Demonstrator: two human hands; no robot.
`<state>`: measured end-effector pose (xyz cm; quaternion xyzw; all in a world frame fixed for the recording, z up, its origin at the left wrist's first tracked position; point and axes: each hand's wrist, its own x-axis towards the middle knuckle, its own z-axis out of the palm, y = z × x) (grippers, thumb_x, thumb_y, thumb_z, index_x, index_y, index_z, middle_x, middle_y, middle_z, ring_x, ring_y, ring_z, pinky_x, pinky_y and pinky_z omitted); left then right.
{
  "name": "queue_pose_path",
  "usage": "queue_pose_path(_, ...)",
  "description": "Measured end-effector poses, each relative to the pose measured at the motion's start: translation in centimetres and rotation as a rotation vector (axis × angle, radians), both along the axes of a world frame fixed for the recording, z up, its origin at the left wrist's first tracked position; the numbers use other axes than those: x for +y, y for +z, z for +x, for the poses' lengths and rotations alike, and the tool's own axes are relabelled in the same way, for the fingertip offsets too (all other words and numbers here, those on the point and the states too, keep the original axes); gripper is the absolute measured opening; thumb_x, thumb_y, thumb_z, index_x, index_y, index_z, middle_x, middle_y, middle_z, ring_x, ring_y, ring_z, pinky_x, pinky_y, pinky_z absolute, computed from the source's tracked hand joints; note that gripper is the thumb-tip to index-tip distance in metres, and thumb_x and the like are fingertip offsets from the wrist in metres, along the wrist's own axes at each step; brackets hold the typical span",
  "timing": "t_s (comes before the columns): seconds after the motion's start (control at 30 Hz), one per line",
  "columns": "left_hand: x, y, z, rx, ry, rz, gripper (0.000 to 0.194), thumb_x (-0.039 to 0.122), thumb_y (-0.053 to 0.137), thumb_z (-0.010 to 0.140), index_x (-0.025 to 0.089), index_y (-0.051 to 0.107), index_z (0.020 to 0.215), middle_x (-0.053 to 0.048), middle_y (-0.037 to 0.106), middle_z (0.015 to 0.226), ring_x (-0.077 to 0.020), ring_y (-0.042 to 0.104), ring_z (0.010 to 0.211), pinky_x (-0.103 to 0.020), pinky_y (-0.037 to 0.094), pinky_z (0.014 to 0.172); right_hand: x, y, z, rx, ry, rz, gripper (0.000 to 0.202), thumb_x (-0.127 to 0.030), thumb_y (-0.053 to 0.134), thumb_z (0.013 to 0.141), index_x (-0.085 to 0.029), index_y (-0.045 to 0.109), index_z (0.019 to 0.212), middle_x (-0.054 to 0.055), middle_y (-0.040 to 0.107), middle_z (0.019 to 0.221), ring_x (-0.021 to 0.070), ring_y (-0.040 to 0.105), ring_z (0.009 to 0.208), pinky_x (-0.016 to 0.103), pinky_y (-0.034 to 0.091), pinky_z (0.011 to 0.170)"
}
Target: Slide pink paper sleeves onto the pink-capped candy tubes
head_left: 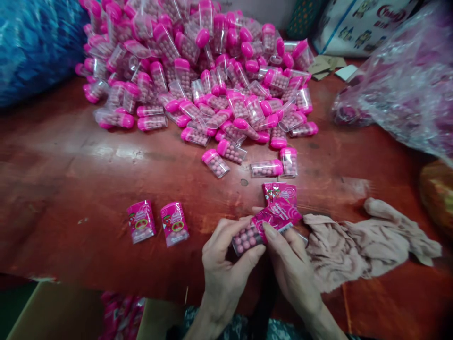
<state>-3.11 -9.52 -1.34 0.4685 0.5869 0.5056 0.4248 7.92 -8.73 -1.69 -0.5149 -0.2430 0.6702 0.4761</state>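
- Left hand (223, 264) grips a clear plastic container of pink balls (246, 240), between both hands, long axis slanting up-right.
- Right hand (293, 267), nearer its covered end, pinches the shiny pink printed wrapper (274, 214).

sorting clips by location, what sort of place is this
Probably a packing workshop: a heap of pink-capped containers, a worn red-brown table, and a carton of pink items below.

The held bottle (246, 239) is smooth, clear plastic. Its wrapper (278, 212) looks shiny. The table (106, 179) is glossy wood. The rag (378, 243) is dull, wrinkly cloth. The see-through bag (406, 80) is crinkly plastic.
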Motion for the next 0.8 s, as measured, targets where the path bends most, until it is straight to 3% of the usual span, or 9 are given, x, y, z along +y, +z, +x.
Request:
queue_pose_path(0.2, 0.12, -0.04, -0.16, -0.012, -0.028, -0.083, 0.034, 0.017, 0.071, 0.067, 0.021, 0.065, 0.100, -0.003, 0.062, 0.092, -0.0188, 0.063, 0.083, -0.029, 0.052, 0.074, -0.08, -0.42, 0.04, -0.090, 0.035, 0.025, 0.033, -0.034, 0.057, 0.085, -0.029, 0.055, 0.118, 0.002, 0.058, 0.121, 0.0226, 0.047, 0.117, 0.043, 0.028, 0.105)
queue_pose_path(0.8, 0.17, -0.22, -0.35, -0.089, -0.056, -0.199, 0.034, 0.014, 0.070, 0.066, 0.022, 0.065, 0.099, -0.003, 0.063, 0.093, -0.0193, 0.064, 0.081, -0.031, 0.052, 0.074, 0.02, 0.31, 0.06, -0.245, 0.089, 0.041, 0.025, -0.036, 0.055, 0.086, -0.029, 0.060, 0.110, -0.001, 0.061, 0.116, 0.0192, 0.050, 0.112, 0.038, 0.033, 0.103)
